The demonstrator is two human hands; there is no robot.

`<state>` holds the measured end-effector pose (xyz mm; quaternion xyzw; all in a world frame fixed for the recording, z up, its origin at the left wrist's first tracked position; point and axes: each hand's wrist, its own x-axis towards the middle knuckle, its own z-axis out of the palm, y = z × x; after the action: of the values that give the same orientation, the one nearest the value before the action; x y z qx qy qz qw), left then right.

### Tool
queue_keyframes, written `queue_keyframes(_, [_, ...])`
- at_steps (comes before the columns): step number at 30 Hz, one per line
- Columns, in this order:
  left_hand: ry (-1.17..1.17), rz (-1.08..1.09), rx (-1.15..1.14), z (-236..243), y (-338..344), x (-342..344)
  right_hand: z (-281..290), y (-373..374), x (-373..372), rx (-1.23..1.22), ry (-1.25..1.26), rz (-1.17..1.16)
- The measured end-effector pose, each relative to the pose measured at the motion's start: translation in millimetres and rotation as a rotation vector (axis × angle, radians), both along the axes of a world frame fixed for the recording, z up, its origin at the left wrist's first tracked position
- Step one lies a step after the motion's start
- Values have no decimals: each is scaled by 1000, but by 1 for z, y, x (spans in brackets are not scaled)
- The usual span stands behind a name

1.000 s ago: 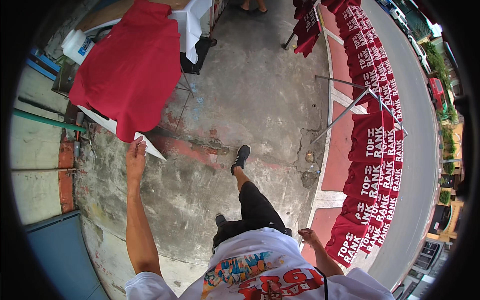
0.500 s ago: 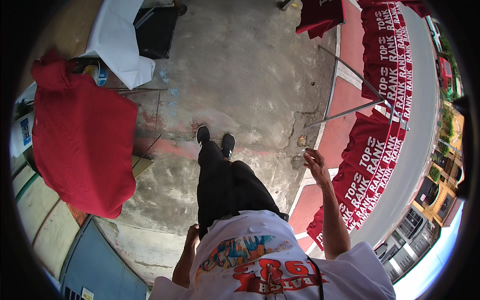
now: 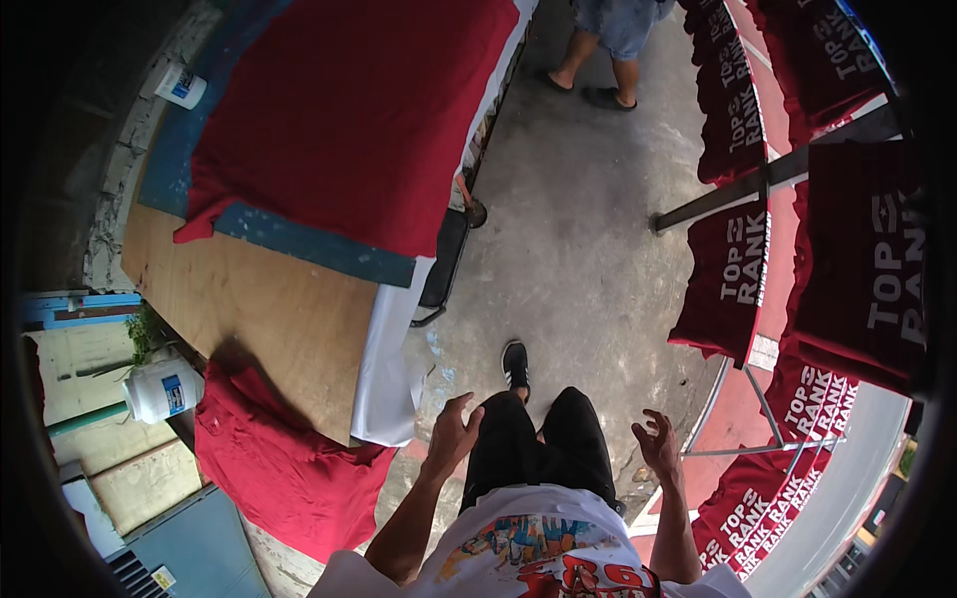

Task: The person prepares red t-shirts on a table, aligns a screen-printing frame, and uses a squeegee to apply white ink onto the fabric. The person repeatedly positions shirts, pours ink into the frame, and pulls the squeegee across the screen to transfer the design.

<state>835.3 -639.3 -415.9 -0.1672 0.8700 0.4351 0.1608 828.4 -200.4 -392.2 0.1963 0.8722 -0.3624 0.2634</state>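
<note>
While left hand (image 3: 452, 439) and right hand (image 3: 659, 444) were empty, fingers apart, printed shirts (image 3: 723, 289) already hung at 3 o'clock; red shirt (image 3: 344, 130) at 11 o'clock on desk (image 3: 259, 299) looked unprinted.

flat red cloth (image 3: 344, 120), top cropped

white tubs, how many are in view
2: the upper tub, upper left, by the blue board; the lower tub, left, beside the lower red cloth. Others may be hidden.
</note>
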Motion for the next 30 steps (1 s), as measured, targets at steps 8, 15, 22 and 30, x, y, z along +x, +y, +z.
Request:
queue_keyframes(8, [172, -275, 168, 116, 81, -283, 6, 3, -249, -87, 229, -36])
queue_keyframes(15, [27, 107, 1297, 211, 75, -499, 5, 31, -486, -332, 315, -82])
queue_keyframes(22, [488, 235, 1689, 305, 7, -690, -21, 42, -700, -354, 207, 9])
queue_keyframes(30, [563, 336, 1351, 268, -46, -848, -168, 131, -763, -178, -287, -3])
